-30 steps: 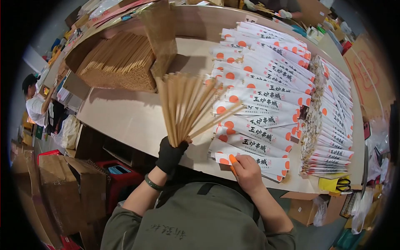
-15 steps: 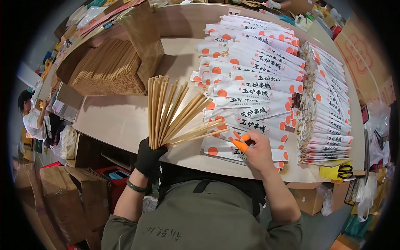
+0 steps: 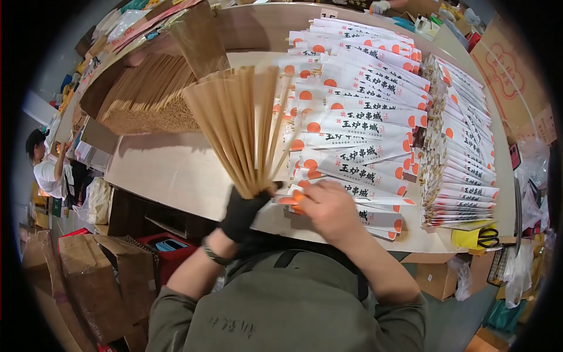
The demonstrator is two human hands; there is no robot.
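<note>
My left hand [image 3: 244, 216], in a black glove, is closed round the lower ends of a fanned bunch of wooden chopsticks [image 3: 246, 135]. The sticks spread upward and look blurred at their tops. Close beside it, my right hand [image 3: 332, 212] wears orange finger covers and pinches a white paper chopstick sleeve [image 3: 384, 201] with orange spots. One end of that sleeve reaches toward the black glove; the fingers partly hide it. Under and beyond my right hand lies a wide overlapping pile of the same paper sleeves [image 3: 366, 126].
A box lined with brown paper holds many loose chopsticks [image 3: 149, 114] at the far left. Stacked sleeves with sticks in them [image 3: 463, 176] stand on the right of the table [image 3: 152, 170]. Black-handled scissors [image 3: 488, 237] lie at the right edge. Cardboard boxes [image 3: 88, 281] stand at lower left.
My left hand has moved right with the chopsticks, which now tilt left. My right hand has come left to meet it, a paper sleeve now drawn off the pile between its fingers.
</note>
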